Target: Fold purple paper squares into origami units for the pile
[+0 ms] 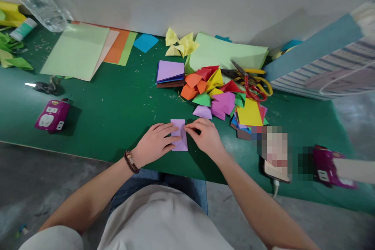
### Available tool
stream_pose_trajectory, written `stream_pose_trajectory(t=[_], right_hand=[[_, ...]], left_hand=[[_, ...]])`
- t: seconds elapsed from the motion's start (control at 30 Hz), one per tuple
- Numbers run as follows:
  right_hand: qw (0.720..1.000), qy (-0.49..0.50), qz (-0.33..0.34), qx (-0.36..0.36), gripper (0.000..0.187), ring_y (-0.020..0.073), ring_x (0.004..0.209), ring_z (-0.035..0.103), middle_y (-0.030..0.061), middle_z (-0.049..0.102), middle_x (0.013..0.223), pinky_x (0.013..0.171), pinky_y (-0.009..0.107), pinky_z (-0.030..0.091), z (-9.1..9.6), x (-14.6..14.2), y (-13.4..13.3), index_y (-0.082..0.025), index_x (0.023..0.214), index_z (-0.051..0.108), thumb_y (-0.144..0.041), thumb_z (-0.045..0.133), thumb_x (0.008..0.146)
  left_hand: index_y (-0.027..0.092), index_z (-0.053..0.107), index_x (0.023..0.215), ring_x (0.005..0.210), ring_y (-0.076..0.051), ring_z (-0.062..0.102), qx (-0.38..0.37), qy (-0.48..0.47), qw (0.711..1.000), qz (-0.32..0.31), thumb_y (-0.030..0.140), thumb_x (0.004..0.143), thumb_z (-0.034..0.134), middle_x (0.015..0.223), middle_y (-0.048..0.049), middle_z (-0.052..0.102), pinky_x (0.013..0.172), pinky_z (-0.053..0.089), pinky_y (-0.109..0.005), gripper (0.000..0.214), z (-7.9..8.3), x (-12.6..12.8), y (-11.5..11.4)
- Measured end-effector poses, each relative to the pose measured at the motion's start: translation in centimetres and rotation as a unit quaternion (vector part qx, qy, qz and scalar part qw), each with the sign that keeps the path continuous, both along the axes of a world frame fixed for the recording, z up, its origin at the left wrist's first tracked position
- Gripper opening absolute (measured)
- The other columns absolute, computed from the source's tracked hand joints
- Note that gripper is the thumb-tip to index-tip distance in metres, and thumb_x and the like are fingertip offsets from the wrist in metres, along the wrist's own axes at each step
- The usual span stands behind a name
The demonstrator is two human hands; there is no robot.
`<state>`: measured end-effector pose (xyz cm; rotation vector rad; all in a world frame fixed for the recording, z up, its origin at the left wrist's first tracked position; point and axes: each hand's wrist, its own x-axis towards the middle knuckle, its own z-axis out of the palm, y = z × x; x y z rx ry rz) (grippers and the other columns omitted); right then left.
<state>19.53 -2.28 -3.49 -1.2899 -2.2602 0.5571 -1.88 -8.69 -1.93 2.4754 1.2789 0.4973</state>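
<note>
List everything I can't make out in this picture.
All in the head view:
Lilac paper: left part hidden beneath the left hand's fingers.
Right hand: too small to tell whether its fingertips pinch the paper's edge or only touch it.
Phone: upper part covered by pixelation.
Purple pack: lettering too small.

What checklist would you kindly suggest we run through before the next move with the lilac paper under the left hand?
1. Left hand on the lilac paper: ok, its fingers rest across it.
2. Right hand in place: ok, its fingertips are at the paper's right edge.
3. Paper's edges lined up: cannot tell, the fingers cover part of it.
4. Space beside the right hand clear: not ok, a lilac folded piece lies close beyond it.
5. Red-handled scissors away from both hands: ok, they lie beyond the folded pieces.
</note>
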Motion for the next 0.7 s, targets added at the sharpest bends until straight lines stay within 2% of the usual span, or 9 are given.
stream_pose_trajectory(t=[0.2,0.33,0.4,0.47,0.6,0.7], right_hand=[[0.999,0.029,-0.042,0.019,0.022,0.0230,0.078,0.061,0.0066,0.066,0.078,0.074,0.041,0.047,-0.2,-1.2,1.7,-0.022,0.078,0.071,-0.032,0.055,0.089],[0.997,0.048,-0.062,0.010,0.022,0.0204,0.070,0.059,0.0060,0.066,0.079,0.068,0.037,0.048,0.6,-0.9,0.6,-0.021,0.089,0.069,-0.034,0.051,0.091],[0.996,0.047,-0.079,0.006,0.023,0.0186,0.063,0.055,0.0058,0.065,0.080,0.066,0.036,0.048,1.0,-0.8,-0.2,-0.020,0.100,0.067,-0.035,0.052,0.090],[0.997,0.031,-0.077,0.000,0.025,0.0183,0.063,0.055,0.0066,0.065,0.084,0.065,0.036,0.048,1.2,-0.9,-0.7,-0.020,0.104,0.065,-0.037,0.055,0.088],[0.995,0.039,-0.084,-0.036,0.019,0.0187,0.064,0.056,0.0073,0.063,0.085,0.060,0.035,0.047,1.2,-1.7,-0.9,-0.021,0.089,0.063,-0.038,0.061,0.082],[0.975,0.143,-0.124,-0.118,0.019,0.0174,0.060,0.057,0.0016,0.061,0.072,0.057,0.032,0.048,1.4,-1.8,-1.1,-0.022,0.080,0.055,-0.038,0.066,0.077]], left_hand=[[0.028,0.065,0.114,0.131,-0.020,0.045,0.005,-0.003,1.000,-0.001,0.029,0.093,0.054,0.136,-0.0030,0.056,0.108,0.036,-0.043,0.024,0.0,0.0,0.0],[0.027,0.064,0.116,0.132,-0.020,0.045,0.007,-0.007,1.000,-0.002,0.029,0.093,0.054,0.137,-0.0030,0.055,0.108,0.036,-0.042,0.025,-0.1,-0.1,-0.1],[0.025,0.062,0.118,0.133,-0.019,0.043,0.012,-0.012,1.000,-0.005,0.029,0.093,0.054,0.137,-0.0035,0.055,0.109,0.035,-0.041,0.027,-0.2,-0.1,-0.2],[0.023,0.062,0.117,0.134,-0.019,0.042,0.016,-0.018,1.000,-0.012,0.028,0.093,0.053,0.136,-0.0045,0.056,0.111,0.034,-0.042,0.026,-0.3,-0.2,-0.2],[0.022,0.065,0.110,0.136,-0.021,0.040,0.028,-0.032,0.999,-0.027,0.024,0.093,0.052,0.135,-0.0052,0.057,0.113,0.034,-0.044,0.021,-0.1,-0.4,-0.4],[0.023,0.061,0.116,0.136,-0.023,0.040,0.051,-0.079,0.995,0.033,0.022,0.092,0.054,0.136,-0.0061,0.055,0.111,0.037,-0.047,0.026,0.6,-0.3,-0.9]])
